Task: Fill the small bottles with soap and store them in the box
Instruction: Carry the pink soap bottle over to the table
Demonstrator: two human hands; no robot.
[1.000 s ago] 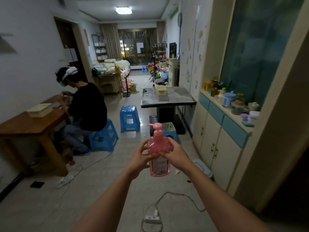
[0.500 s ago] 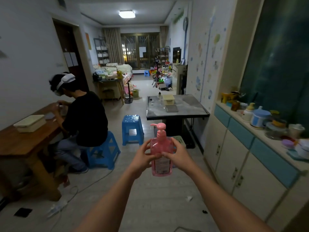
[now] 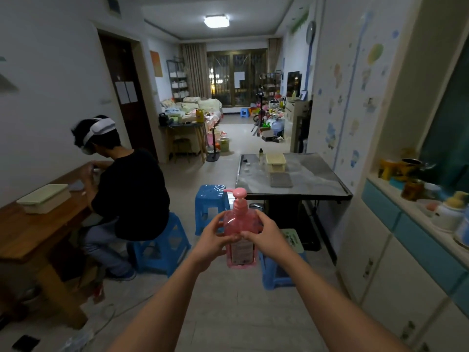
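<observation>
I hold a pink soap pump bottle (image 3: 239,226) upright in front of me at chest height. My left hand (image 3: 215,236) grips its left side and my right hand (image 3: 264,235) grips its right side, thumbs across the front. Ahead stands a grey table (image 3: 317,179) carrying a pale yellow box (image 3: 275,161), a flat grey lid or pad (image 3: 281,179) and a small upright bottle (image 3: 261,154). Tiny caps lie near the table's left edge.
A person in a headset sits on a blue stool (image 3: 162,247) at a wooden table (image 3: 30,232) on the left. Two more blue stools (image 3: 212,201) (image 3: 279,273) stand between me and the grey table. A cluttered cabinet counter (image 3: 418,217) runs along the right.
I have walked forward down the room; the grey table and stools are closer. Both hands keep the same grip on the pink bottle.
</observation>
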